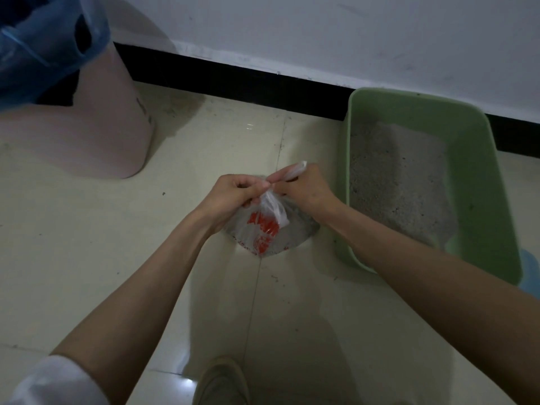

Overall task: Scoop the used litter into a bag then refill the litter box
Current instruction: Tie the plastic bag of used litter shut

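Resting on the tiled floor (87, 258): clear plastic bag (267, 232), red print, grey litter inside. Its gathered neck rises between both hands. Left hand (233, 197): fingers curled round the neck, thumb and forefinger pinching the plastic. Right hand (304, 185): fingers curled, pinching a twisted white strip of the bag's top. Green litter box (479, 182): just right of the bag, grey litter (400, 182) banked inside. Pink bin (96, 133): far left, blue liner (41, 39).
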{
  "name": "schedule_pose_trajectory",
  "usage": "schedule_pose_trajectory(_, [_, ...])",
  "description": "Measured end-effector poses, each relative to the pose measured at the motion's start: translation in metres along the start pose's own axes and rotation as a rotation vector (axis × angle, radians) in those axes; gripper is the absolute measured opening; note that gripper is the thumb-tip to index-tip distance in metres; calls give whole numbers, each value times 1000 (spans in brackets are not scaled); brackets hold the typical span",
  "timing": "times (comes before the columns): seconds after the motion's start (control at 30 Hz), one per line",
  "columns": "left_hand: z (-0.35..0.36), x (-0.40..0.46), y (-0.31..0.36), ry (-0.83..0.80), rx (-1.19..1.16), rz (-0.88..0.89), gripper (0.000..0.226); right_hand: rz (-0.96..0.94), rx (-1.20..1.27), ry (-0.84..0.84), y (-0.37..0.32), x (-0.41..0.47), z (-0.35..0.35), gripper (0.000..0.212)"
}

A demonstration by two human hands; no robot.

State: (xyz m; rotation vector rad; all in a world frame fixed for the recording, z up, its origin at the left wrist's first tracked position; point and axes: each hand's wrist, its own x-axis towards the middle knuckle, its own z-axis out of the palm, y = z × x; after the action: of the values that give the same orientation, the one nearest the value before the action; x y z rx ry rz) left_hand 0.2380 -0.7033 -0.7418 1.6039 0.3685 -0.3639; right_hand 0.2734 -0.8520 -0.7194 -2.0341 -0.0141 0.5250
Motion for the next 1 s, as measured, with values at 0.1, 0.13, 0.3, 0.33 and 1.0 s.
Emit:
schedule_pose_trajectory(0.1, [2,3,-1,104,-30,-20,12,-21,-41,38,2,0,-1,13])
schedule_pose_trajectory(0.13, [4,3,-2,137,-46,-29,11,-22,-62,39,3,-1,-2,13])
schedule_pose_trajectory(0.3, [1,3,-18,272,158,6,23,-31,-217,-18,19,-11,-4,7])
schedule_pose_trajectory(0.33, [-3,2,-20,291,182,1,23,-24,-214,-23,22,-14,-8,5])
schedule_pose_trajectory(1.0, [10,10,-9,-106,1405,439,21,-365,-1254,-307,35,-23,-56,74])
